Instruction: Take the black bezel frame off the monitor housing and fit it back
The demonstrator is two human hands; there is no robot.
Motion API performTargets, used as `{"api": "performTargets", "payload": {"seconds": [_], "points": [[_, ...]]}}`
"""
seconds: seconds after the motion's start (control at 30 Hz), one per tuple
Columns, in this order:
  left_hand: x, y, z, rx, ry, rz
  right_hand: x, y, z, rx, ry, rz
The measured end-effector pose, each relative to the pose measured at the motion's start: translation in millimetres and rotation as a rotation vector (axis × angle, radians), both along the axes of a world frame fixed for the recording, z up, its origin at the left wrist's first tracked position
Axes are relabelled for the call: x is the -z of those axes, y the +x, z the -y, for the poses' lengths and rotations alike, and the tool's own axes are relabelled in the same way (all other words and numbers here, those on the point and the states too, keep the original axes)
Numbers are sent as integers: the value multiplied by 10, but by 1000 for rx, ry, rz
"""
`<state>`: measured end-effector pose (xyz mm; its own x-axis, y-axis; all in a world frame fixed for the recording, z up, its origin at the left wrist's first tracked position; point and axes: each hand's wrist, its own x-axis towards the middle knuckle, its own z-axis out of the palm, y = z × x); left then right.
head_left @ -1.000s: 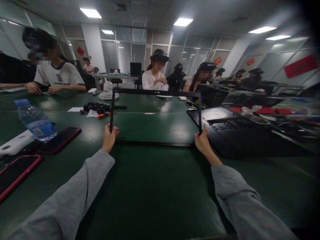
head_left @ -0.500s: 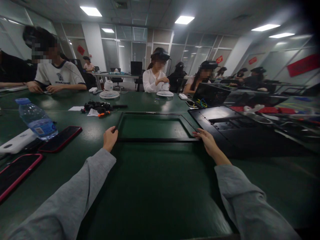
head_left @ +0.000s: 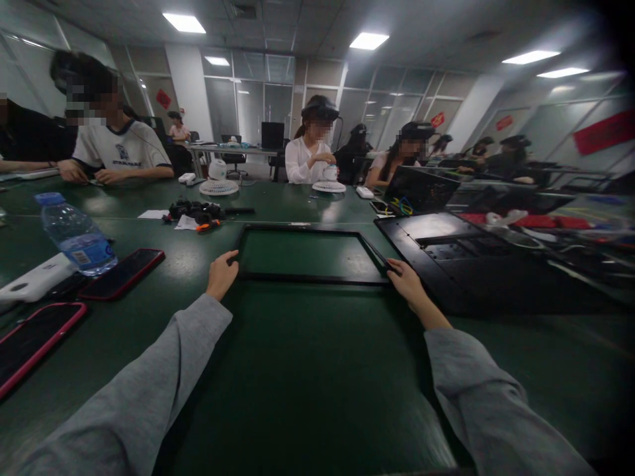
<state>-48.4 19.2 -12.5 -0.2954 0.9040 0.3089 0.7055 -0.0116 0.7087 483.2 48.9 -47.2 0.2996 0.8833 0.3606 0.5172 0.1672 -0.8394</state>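
A thin black rectangular frame [head_left: 312, 278] lies low over the green table, straight ahead of me, and the tabletop shows through its opening. My left hand [head_left: 222, 274] is at the frame's left side, fingers curled against its edge. On the opposite side, my right hand [head_left: 407, 281] pinches the right edge near the front corner between thumb and fingers. To the right of that hand lies a large flat black panel [head_left: 496, 277] with a recessed slot and small screw holes, resembling the back of a monitor.
On the left stand a water bottle [head_left: 79, 238] and two red-edged phones [head_left: 124, 274] [head_left: 42, 347], beside a white device [head_left: 37, 277]. Tangled black parts [head_left: 193, 211] lie farther back. Several people sit across, two white fans [head_left: 219, 188] [head_left: 329, 187] before them. An open laptop [head_left: 421, 188] stands right.
The frame has settled lower and flatter onto the table, its right side shifting slightly left. My right hand has moved a little left with it; my left hand has moved slightly right.
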Motion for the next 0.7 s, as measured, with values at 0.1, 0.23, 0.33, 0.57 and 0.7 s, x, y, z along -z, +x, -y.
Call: {"api": "performTargets", "payload": {"seconds": [0.1, 0.23, 0.33, 0.57, 0.7], "points": [[4, 8, 1, 4, 22, -25, 14, 17, -19, 2, 10, 36], [22, 30, -16, 32, 102, -108, 28, 30, -26, 10, 20, 130], [-9, 83, 24, 96, 172, -204, 16, 1, -9, 30, 9, 190], [-171, 222, 359, 382, 9, -368, -243, -57, 197, 212, 60, 363], [-205, 211, 461, 414, -45, -359, -466, 203, 513, 590, 157, 379]]}}
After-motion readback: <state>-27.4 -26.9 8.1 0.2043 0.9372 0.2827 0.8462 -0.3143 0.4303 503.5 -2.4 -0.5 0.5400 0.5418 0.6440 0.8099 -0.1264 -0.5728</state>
